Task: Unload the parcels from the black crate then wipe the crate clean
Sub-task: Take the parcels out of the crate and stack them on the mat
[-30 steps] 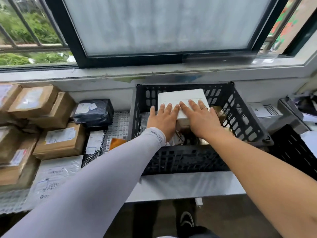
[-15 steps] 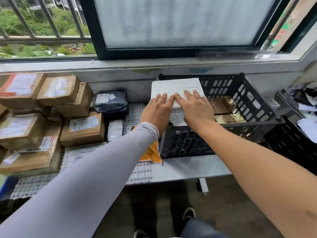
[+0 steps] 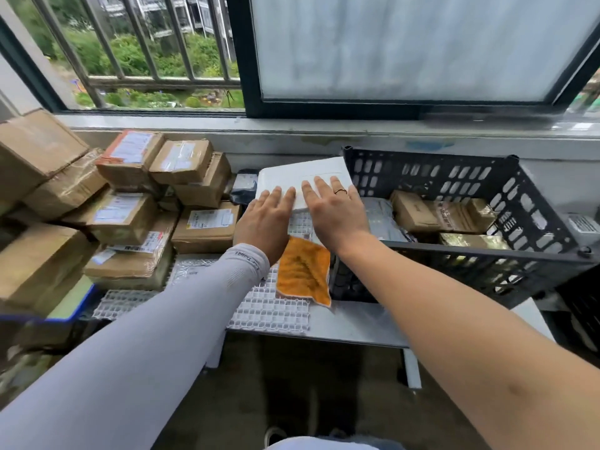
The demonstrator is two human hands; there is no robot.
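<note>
White parcel [image 3: 303, 181] | now out of black crate [image 3: 532, 206], left of it | left hand [image 3: 264, 220], right hand [image 3: 337, 211] flat on top, fingers straight | brown parcels [image 3: 444, 216] right of hands, still inside | unloading unfinished

The crate [image 3: 532, 203] is matt black plastic lattice. The white parcel [image 3: 305, 178] looks smooth and matt. The boxes [image 3: 123, 219] are brown cardboard under glossy tape, with paper labels. The cloth [image 3: 303, 271] is fuzzy orange fabric. The mat [image 3: 269, 313] is white plastic grid; the sleeve [image 3: 130, 352] is smooth grey knit.
</note>
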